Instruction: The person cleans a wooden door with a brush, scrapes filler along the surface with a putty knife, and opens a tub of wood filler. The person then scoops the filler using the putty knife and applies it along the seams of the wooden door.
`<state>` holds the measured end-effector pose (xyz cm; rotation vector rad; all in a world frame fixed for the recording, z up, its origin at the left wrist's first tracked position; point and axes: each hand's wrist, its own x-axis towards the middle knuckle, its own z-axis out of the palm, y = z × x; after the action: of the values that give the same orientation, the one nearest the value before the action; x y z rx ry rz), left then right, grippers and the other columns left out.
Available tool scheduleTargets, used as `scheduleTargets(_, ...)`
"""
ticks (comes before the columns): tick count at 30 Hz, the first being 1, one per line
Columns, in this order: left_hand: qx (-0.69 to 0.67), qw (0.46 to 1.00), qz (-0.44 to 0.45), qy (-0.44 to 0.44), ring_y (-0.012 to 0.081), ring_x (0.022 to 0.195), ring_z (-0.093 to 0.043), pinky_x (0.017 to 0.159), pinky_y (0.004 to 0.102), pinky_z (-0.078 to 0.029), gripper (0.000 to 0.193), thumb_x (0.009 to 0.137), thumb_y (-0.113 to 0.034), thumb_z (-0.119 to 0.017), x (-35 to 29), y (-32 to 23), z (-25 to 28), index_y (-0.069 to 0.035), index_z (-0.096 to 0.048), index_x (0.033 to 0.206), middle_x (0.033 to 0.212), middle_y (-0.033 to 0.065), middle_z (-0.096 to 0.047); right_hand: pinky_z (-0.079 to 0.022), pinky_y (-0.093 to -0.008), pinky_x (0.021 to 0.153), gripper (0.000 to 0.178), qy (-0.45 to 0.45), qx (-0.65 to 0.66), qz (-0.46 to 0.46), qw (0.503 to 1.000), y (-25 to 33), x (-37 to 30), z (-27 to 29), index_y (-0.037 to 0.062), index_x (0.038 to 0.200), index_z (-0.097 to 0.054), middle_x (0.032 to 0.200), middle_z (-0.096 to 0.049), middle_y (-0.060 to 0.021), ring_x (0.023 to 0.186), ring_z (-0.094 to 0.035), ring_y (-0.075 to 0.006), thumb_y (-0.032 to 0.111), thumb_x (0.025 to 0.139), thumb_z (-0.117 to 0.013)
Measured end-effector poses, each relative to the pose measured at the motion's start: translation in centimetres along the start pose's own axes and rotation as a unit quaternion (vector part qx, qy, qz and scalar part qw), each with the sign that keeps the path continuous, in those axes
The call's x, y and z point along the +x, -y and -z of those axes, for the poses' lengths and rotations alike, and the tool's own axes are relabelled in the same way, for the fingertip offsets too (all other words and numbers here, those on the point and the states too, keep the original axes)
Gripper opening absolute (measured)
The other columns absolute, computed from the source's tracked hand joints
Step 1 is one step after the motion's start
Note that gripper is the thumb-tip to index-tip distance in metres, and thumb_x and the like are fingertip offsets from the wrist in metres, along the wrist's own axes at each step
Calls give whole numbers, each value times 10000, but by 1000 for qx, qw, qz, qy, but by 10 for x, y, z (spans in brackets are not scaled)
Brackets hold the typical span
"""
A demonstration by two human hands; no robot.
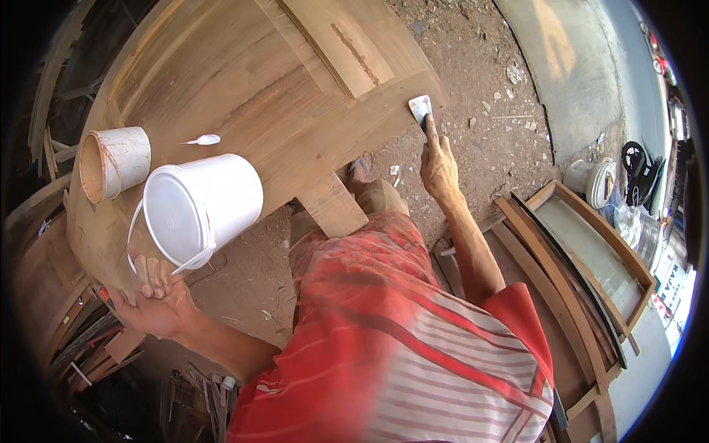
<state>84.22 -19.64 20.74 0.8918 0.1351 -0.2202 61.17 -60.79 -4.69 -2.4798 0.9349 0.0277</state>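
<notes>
My right hand (441, 168) holds a putty knife (420, 108), its index finger stretched along the blade, at the right end of a wooden door panel (295, 125). My left hand (159, 295) has its fingers curled round the wire handle (193, 260) of a white lidded bucket (221, 196). That bucket stands on the left part of the panel. Behind it is a smaller, stained white tub (127, 159), open at the top. A white plastic spoon-like piece (203, 139) lies on the wood beyond the bucket. Dark filler streaks mark the panel's raised section.
A short board (332, 207) juts from the panel's near edge toward my lap. Wooden frames (591, 258) lean at the right, near another white bucket (600, 184) and bags. Wood scraps (103, 351) lie at lower left. The dirt floor (480, 88) is littered with chips.
</notes>
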Motion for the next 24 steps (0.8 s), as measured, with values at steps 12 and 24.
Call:
scheduleTargets(12,86,984,-25,-153,60,579,-394,506,221,-346,414,1082,-254,-535,-24,28,8,87,-528,1318,705,-13,-434,-544,-548,902,673,213,10,-237,948,-143,-183,-82,150,1654,-305,1223,-604,-321,1079,-663,-484,95,1008,-486)
scheduleTargets(24,775,527,-273,-215,416,1406,-421,1140,533,-389,638,1019,-350,-661,-36,77,81,46,-474,1483,1499,259,-468,-553,-498,770,621,-107,48,108,987,21,-11,40,233,1610,-419,1023,-600,-183,852,-651,-374,84,1024,-560)
